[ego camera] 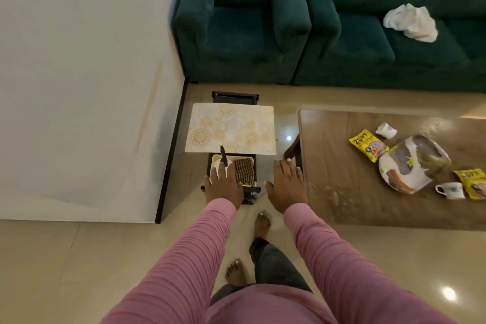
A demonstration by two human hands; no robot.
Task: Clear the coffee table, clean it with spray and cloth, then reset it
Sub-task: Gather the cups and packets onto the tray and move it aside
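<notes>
Both hands empty — left hand (223, 187); right hand (286, 187).

Both hands (223, 187) (286, 187) extended forward — palms down, fingers spread, empty.

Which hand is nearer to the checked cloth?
Left. The left hand is right beside the checked cloth; the right hand hangs farther right, near the coffee table.

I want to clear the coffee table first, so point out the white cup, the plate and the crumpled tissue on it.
white cup (451, 190): head view, on the cup's side wall.
plate (420, 166): head view, on its patterned centre.
crumpled tissue (386, 130): head view, on its middle.
</notes>
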